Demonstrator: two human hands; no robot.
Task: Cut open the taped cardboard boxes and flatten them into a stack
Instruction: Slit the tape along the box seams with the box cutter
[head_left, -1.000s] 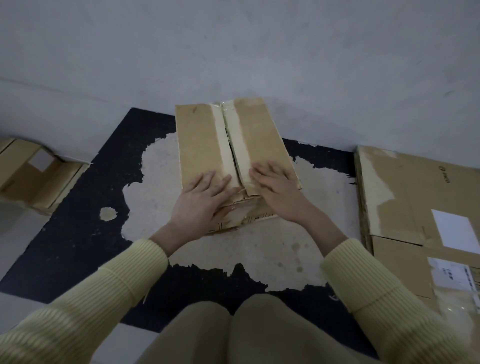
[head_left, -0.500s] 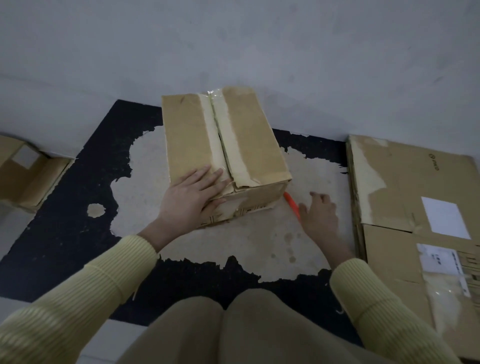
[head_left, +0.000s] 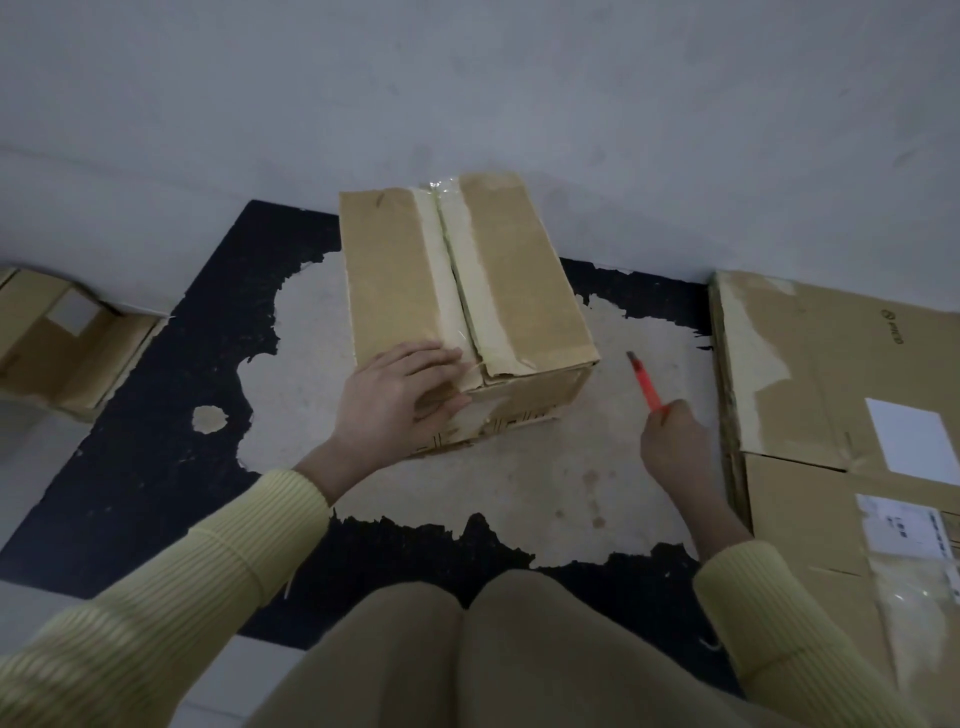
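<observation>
So, the box (head_left: 457, 291) stands on the floor (head_left: 519, 478) by the wall, seam still taped; my left hand (head_left: 400, 400) presses its near corner, fingers (head_left: 436, 358) straight, and my right hand (head_left: 670, 441) grips the cutter (head_left: 645, 384) beside it. Flat cardboard (head_left: 831, 364) lies right; I judge cutting hasn't begun

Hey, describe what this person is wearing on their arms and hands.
Long pale yellow ribbed knit sleeves cover both arms; the left sleeve and right sleeve end in cuffs at the wrists. The left hand and right hand are bare, without gloves.
</observation>
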